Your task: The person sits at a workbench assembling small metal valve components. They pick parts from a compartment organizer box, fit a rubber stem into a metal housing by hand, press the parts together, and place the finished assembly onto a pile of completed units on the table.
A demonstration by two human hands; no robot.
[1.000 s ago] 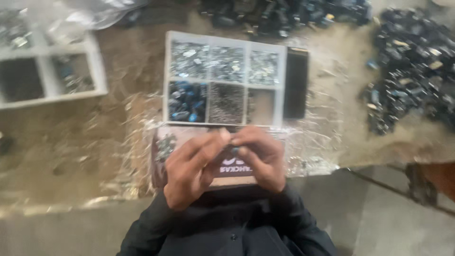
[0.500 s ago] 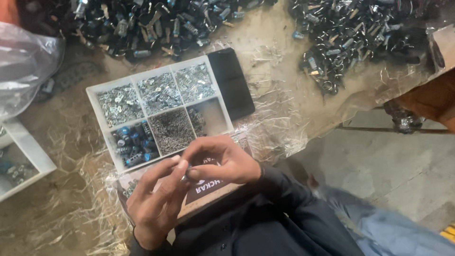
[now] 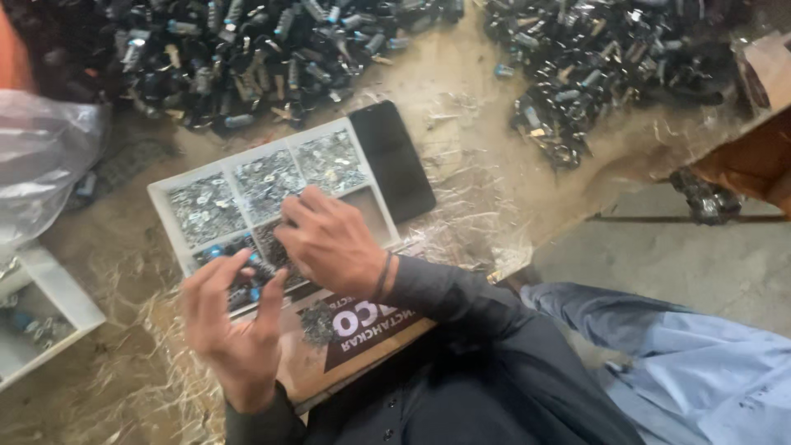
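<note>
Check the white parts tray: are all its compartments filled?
No. The white tray holds small metal parts in most compartments, but the compartment beside the right hand looks empty, bare floor showing.

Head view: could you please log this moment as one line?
right hand: over tray, fingers in compartment | left hand: open, empty, beside tray | phone: at tray edge

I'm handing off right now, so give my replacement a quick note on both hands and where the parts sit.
Left hand: open, fingers spread, holding nothing visible, beside the blue parts.
Right hand: fingers down over the divided tray; any grip is hidden.
Tray: most compartments hold small metal parts, one looks bare.
Black phone lies beside the tray; a printed card lies below it.
Dark parts heaps behind remain unsorted.
</note>
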